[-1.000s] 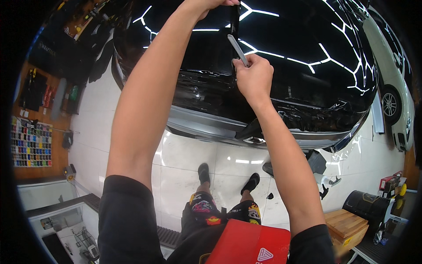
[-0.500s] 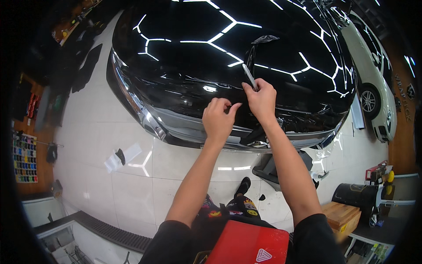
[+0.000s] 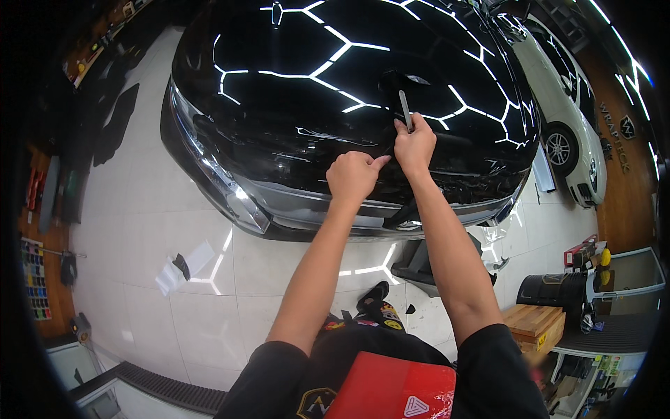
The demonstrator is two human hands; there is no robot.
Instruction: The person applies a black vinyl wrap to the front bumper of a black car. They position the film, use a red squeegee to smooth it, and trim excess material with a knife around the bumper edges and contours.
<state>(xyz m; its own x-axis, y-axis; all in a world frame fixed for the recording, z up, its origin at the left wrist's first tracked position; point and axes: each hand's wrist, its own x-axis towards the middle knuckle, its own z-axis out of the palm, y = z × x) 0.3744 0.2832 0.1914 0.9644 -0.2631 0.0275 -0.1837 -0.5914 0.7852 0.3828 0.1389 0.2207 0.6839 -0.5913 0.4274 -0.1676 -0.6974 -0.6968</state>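
A black car hood [image 3: 293,91] spreads before me, with glossy black film [image 3: 272,150] over it, wrinkled along the front edge. My right hand [image 3: 415,148] grips a slim silver utility knife [image 3: 405,106], its far end pointing away from me over the hood. Beyond the knife, a flap of film [image 3: 417,79] stands up from the surface. Left of it, my left hand [image 3: 354,176] is closed at the front of the hood, thumb toward the right hand. It seems to pinch the black film, though the fingertips are mostly hidden.
The car's headlight [image 3: 244,202] curves along the left. A dark grey bin-like piece [image 3: 419,269] lies on the floor under the bumper. White paper [image 3: 185,269] with a black scrap is at left. A pale car [image 3: 565,105] stands at right, near a wooden box [image 3: 534,325]. A red pouch [image 3: 391,387] hangs at my waist.
The view has shifted, so the car sits farther left. The knife has turned more upright and stands nearer the raised flap. My left hand's fingers have curled in more tightly.
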